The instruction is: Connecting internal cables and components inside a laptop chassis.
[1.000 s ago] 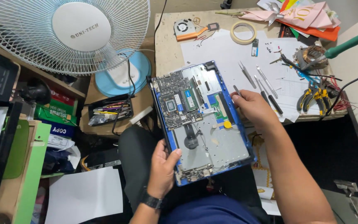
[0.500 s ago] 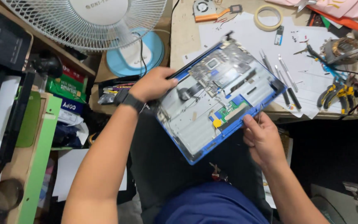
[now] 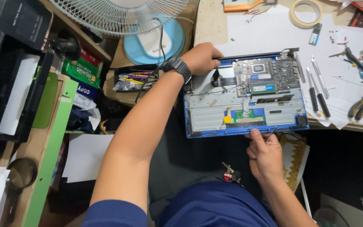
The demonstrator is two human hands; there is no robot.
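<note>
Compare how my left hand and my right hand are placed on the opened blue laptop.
The left hand grips the far left corner of the opened blue laptop with fingers curled over its rim; the right hand pinches the near edge. The right hand holds a thin metal tool; the left holds none. Both touch the laptop.
</note>
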